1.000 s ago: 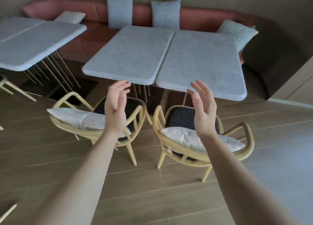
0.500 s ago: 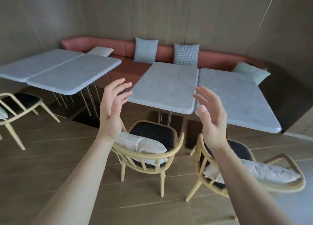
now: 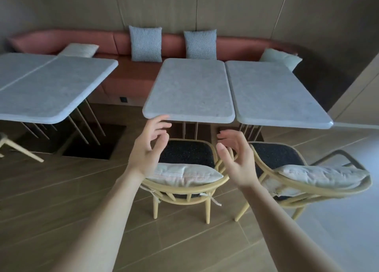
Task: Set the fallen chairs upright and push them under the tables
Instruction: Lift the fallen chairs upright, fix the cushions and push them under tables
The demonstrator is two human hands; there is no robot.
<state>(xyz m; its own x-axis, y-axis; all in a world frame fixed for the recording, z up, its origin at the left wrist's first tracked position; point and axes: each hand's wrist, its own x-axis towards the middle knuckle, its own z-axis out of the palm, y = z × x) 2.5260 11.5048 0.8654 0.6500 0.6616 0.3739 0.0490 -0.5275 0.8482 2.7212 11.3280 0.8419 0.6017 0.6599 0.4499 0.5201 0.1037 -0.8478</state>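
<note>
Lowered and curled looser than a moment ago: left hand (image 3: 150, 148) and right hand (image 3: 235, 159), apart, raised, gripping nothing. Between and just beyond them, wooden armchair (image 3: 188, 154), upright before grey table (image 3: 190, 91). Right of the right hand, second armchair (image 3: 276, 154), upright, angled. Farther off, red bench (image 3: 131, 74).

Left hand (image 3: 150, 150) and right hand (image 3: 238, 161) in open air at frame centre, touching nothing. Middle chair (image 3: 188, 153) directly below them, back cushion (image 3: 184, 173) nearest. Right chair (image 3: 274, 154) just beside it; slim gap between armrests. Middle table (image 3: 190, 91) edge meets left fingertips (image 3: 164, 118) in frame. Open floor (image 3: 82, 200) lower left. Wide aisle between left table (image 3: 51, 87) and middle table, back to bench (image 3: 127, 74).
</note>
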